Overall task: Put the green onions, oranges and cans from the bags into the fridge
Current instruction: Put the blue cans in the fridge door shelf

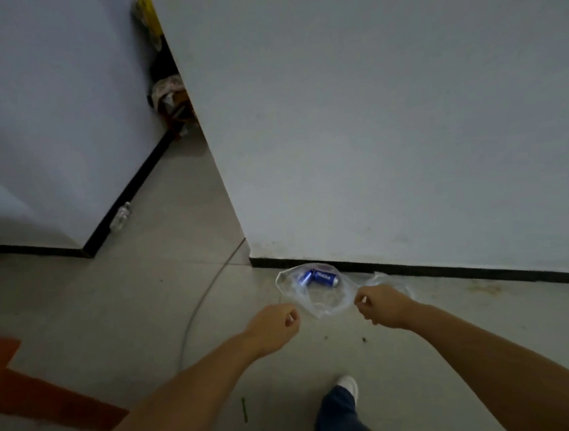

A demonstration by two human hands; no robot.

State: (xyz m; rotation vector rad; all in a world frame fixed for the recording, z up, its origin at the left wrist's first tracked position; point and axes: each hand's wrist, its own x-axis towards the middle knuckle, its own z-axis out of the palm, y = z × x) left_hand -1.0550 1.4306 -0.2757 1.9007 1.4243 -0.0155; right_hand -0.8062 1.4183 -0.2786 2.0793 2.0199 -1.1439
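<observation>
I saw my left hand and right hand pinching a clear bag open; blue cans lay inside, near the wall.

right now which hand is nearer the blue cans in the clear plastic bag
Right, narrowly. The right hand pinches the clear plastic bag just right of the blue cans; the left hand is lower left.

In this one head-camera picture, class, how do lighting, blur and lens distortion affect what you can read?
Head view: dim, bluish light throughout; the blue drink cans inside the clear plastic bag are soft, lettering unreadable; both hands, left hand and right hand, slightly blurred; wide-angle lens tilts the white wall.
</observation>
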